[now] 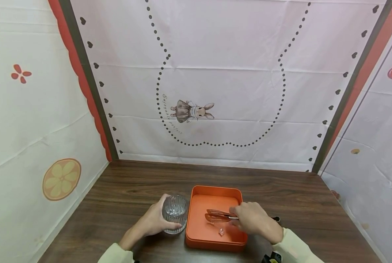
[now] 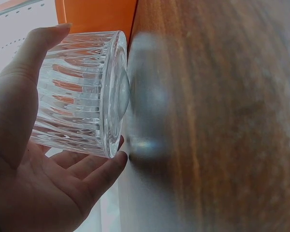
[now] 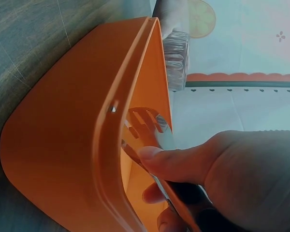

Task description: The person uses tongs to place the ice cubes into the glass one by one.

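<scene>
My left hand (image 1: 154, 219) grips a clear ribbed glass (image 1: 175, 215), thumb on the near side and fingers round the far side. In the left wrist view the glass (image 2: 82, 92) has its base close to the table; whether it touches is hard to tell. My right hand (image 1: 251, 218) holds a pair of tongs (image 1: 217, 216) over the orange box (image 1: 197, 242). Slotted tips of the tongs (image 3: 144, 123) show inside the box in the right wrist view. A small clear faceted piece (image 1: 221, 231) lies on the box floor, just nearer than the tips.
The dark wooden table (image 1: 143, 175) carries the box, with the glass close beside its left wall. Printed cloth (image 1: 228, 109) hangs behind and on both sides. A dark looped end (image 1: 276, 219) shows right of my right hand.
</scene>
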Tool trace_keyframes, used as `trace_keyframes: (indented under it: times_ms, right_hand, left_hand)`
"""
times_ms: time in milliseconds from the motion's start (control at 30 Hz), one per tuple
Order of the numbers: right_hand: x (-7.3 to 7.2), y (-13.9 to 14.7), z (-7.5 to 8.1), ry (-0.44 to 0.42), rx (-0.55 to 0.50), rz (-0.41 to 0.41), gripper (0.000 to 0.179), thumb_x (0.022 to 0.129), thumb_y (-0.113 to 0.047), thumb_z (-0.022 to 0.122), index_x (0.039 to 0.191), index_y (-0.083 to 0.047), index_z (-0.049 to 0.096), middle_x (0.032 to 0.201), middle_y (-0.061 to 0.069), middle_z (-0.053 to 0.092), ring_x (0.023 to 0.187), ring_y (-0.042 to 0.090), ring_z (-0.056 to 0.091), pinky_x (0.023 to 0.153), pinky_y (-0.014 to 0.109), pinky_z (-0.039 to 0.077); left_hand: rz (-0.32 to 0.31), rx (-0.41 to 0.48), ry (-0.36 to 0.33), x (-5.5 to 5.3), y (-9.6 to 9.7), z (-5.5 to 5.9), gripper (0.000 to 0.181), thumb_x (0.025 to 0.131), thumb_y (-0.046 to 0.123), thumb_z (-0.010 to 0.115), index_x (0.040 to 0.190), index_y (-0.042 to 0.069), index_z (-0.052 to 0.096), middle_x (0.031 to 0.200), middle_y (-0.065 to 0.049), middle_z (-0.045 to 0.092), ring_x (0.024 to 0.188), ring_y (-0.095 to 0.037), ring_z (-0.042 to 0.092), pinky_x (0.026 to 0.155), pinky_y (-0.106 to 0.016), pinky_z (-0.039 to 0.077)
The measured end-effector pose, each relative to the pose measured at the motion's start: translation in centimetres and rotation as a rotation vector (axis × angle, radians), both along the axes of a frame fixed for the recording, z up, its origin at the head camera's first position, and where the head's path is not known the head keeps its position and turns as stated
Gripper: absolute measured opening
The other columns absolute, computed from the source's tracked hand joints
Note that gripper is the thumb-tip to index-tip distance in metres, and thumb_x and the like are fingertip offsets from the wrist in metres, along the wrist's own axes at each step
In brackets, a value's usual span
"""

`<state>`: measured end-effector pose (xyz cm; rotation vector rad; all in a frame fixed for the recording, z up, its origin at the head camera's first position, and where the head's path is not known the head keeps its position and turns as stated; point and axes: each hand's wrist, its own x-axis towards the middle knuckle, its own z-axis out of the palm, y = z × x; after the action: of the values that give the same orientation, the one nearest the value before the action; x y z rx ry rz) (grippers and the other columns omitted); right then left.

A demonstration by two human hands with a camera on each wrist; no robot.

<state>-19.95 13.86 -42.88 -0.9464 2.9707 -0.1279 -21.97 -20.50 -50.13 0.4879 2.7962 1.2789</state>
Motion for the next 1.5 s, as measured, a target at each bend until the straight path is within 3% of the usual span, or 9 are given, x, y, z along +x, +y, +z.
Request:
trace_keyframes:
  times_ms: [533, 967, 1500]
  right_hand:
    - [-0.3, 0.1, 0.3, 0.029, -0.077, 0.002, 0.029, 0.089, -0.034, 0.073, 0.075, -0.021, 0.051, 0.057, -0.009, 0.038, 0.048, 0.007, 0.037, 0.046, 0.027, 0.030]
    - [-0.6, 0.5, 1.8, 0.160, -0.069, -0.014, 0.021, 0.088, -0.035, 0.074, 0.081, -0.020, 0.060, 0.059, -0.008, 0.049, 0.049, 0.009, 0.046, 0.045, 0.029, 0.035]
    - [-0.3, 0.2, 3.5, 0.271, -0.101, 0.039, 0.026, 0.089, -0.036, 0.072, 0.077, -0.020, 0.055, 0.054, -0.008, 0.047, 0.046, 0.011, 0.048, 0.041, 0.029, 0.033]
  left_hand:
    - [-0.010, 0.012, 0.020, 0.1, 0.0, 0.0, 0.092, 0.060, 0.048, 0.093, 0.130, 0.014, 0.043, 0.103, -0.001, 0.064, 0.089, -0.013, 0.061, 0.077, -0.033, 0.050]
    - [-0.006, 0.010, 0.032, -0.1, 0.0, 0.1, 0.091, 0.060, 0.048, 0.093, 0.129, 0.014, 0.043, 0.103, -0.002, 0.064, 0.089, -0.014, 0.061, 0.077, -0.034, 0.051]
    - [-0.016, 0.011, 0.017, 0.1, 0.0, 0.0, 0.091, 0.060, 0.047, 0.093, 0.130, 0.015, 0.044, 0.102, 0.001, 0.064, 0.089, -0.013, 0.061, 0.078, -0.032, 0.050]
